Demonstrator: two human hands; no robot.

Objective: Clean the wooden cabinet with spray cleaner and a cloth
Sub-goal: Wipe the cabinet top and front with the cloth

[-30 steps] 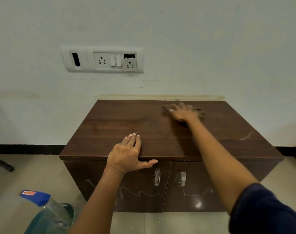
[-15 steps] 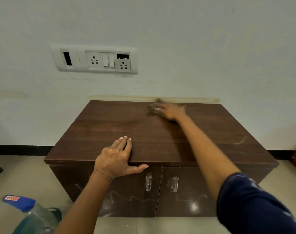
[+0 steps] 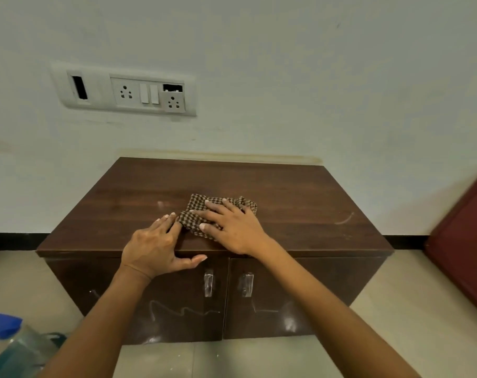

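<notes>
The dark wooden cabinet (image 3: pixel 300 197) stands against the white wall, two doors with clear handles below. A brown checked cloth (image 3: pixel 196 211) lies bunched on its top near the front middle. My right hand (image 3: pixel 231 227) presses flat on the cloth, fingers spread over it. My left hand (image 3: pixel 158 246) rests on the front edge of the top, fingers flat beside the cloth's left corner, thumb hooked under the edge. The spray bottle (image 3: pixel 5 339), clear with a blue cap, shows at the bottom left, partly cut off.
A white socket and switch panel (image 3: pixel 125 91) is on the wall above the cabinet. A dark red cabinet (image 3: pixel 466 241) stands close at the right. Beige floor tiles surround the cabinet. Chalky scribbles mark the doors and the top's right side.
My right hand has dragged the cloth from the back of the top toward the front, ending next to my left hand. My left hand has stayed on the front edge.
</notes>
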